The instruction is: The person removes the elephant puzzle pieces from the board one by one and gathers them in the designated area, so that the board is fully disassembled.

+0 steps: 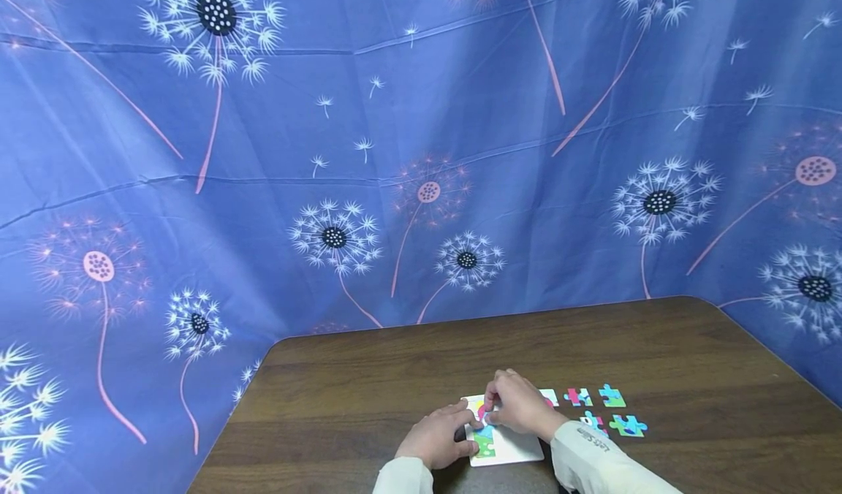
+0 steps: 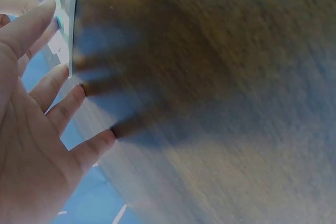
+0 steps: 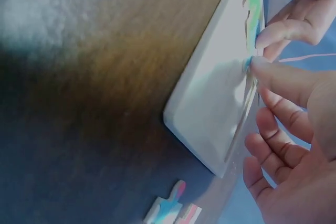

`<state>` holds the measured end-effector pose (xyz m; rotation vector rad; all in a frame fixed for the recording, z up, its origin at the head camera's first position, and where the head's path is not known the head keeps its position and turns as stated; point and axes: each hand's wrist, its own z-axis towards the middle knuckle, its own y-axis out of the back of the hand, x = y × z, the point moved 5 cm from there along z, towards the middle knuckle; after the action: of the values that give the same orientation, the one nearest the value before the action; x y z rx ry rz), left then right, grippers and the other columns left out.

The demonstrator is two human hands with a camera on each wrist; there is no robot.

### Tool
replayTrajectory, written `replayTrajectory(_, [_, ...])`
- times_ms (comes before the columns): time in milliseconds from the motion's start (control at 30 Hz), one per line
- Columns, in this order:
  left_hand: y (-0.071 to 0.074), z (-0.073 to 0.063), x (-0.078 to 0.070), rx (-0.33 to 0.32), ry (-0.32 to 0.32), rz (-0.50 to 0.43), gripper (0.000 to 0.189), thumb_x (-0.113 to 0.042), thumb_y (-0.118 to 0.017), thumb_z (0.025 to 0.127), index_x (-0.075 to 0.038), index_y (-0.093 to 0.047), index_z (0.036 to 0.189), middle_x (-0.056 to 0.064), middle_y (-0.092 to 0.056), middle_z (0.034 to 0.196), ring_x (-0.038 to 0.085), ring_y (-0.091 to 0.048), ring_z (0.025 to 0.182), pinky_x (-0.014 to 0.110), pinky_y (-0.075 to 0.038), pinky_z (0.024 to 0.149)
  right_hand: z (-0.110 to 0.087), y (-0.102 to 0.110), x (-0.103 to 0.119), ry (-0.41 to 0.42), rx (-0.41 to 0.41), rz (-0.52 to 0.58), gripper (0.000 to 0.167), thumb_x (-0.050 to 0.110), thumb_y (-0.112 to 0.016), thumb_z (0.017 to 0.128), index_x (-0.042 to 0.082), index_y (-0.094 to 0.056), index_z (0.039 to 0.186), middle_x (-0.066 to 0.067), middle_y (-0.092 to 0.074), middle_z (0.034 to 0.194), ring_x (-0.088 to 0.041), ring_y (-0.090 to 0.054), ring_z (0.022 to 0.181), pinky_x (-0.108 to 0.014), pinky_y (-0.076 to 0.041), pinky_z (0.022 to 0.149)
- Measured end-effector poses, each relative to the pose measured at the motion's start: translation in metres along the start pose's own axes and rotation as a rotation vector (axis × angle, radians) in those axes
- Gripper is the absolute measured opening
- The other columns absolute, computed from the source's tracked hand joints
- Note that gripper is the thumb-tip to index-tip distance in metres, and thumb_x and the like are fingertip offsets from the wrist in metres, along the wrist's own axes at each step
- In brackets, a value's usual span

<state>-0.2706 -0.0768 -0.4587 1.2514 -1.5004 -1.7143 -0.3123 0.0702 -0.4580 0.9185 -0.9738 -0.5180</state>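
Observation:
A white puzzle board [image 1: 520, 446] lies on the table, with colourful pieces along its left side, among them a green piece [image 1: 484, 447]. My left hand [image 1: 434, 435] reaches over the board's left edge, fingers spread and mostly straight, its fingertips at the pieces. From the right, my right hand [image 1: 520, 404] comes over the board and pinches a small puzzle piece, mostly covered by the fingers. In the right wrist view, a blue bit of the piece [image 3: 247, 63] shows at the thumb tip, and the other fingers curl loosely. The board's middle is bare white there.
Several loose puzzle pieces [image 1: 628, 426] lie right of the board, two of them near the right forearm. The brown wooden table [image 1: 342, 406] stretches around the board. Behind it hangs a blue cloth [image 1: 395, 150] printed with dandelions.

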Motion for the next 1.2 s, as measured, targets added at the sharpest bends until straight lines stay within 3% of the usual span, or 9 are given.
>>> replayTrajectory(200, [0.001, 0.001, 0.0, 0.037, 0.033, -0.043, 0.019, -0.035, -0.077, 0.091, -0.025, -0.071, 0.107, 0.001, -0.057, 0.147, 0.021, -0.056, 0.131, 0.039, -0.051, 0.101, 0.0, 0.004, -0.002, -0.001, -0.005, -0.051, 0.033, 0.021, -0.096, 0.065, 0.018, -0.065, 0.078, 0.007, -0.051, 0.081, -0.016, -0.049, 0.082, -0.037, -0.046, 0.073])
replayTrajectory(467, [0.001, 0.004, -0.001, 0.037, 0.054, -0.018, 0.026, -0.035, -0.083, 0.085, -0.027, -0.07, 0.106, -0.001, -0.059, 0.144, 0.021, -0.06, 0.126, 0.041, -0.055, 0.095, 0.002, 0.004, -0.01, -0.139, 0.007, -0.026, 0.031, 0.021, -0.096, 0.065, 0.017, -0.066, 0.073, 0.004, -0.052, 0.082, -0.017, -0.048, 0.084, -0.038, -0.047, 0.075])
replayTrajectory(667, [-0.001, 0.005, 0.0, 0.016, 0.048, -0.011, 0.034, -0.032, -0.088, 0.078, -0.026, -0.07, 0.106, 0.0, -0.06, 0.142, 0.021, -0.06, 0.125, 0.04, -0.056, 0.093, 0.001, 0.007, -0.009, -0.038, -0.012, -0.013, 0.03, 0.02, -0.096, 0.064, 0.018, -0.067, 0.073, 0.007, -0.051, 0.084, -0.015, -0.047, 0.084, -0.034, -0.046, 0.073])
replayTrajectory(900, [-0.001, 0.005, 0.0, 0.003, 0.037, -0.015, 0.039, -0.031, -0.091, 0.076, -0.028, -0.07, 0.108, -0.001, -0.061, 0.14, 0.021, -0.062, 0.123, 0.042, -0.056, 0.091, -0.003, 0.017, -0.015, -0.01, 0.03, 0.035, 0.027, 0.023, -0.094, 0.069, 0.02, -0.07, 0.081, 0.01, -0.055, 0.091, -0.016, -0.051, 0.09, -0.037, -0.048, 0.078])
replayTrajectory(1200, [0.001, 0.007, 0.0, 0.022, 0.039, -0.064, 0.043, -0.027, -0.091, 0.076, -0.026, -0.07, 0.113, -0.009, -0.062, 0.132, 0.017, -0.061, 0.119, 0.04, -0.055, 0.092, -0.01, 0.035, -0.02, 0.029, 0.096, 0.067, 0.022, 0.023, -0.09, 0.076, 0.02, -0.073, 0.088, 0.009, -0.058, 0.095, -0.019, -0.054, 0.094, -0.044, -0.051, 0.083])
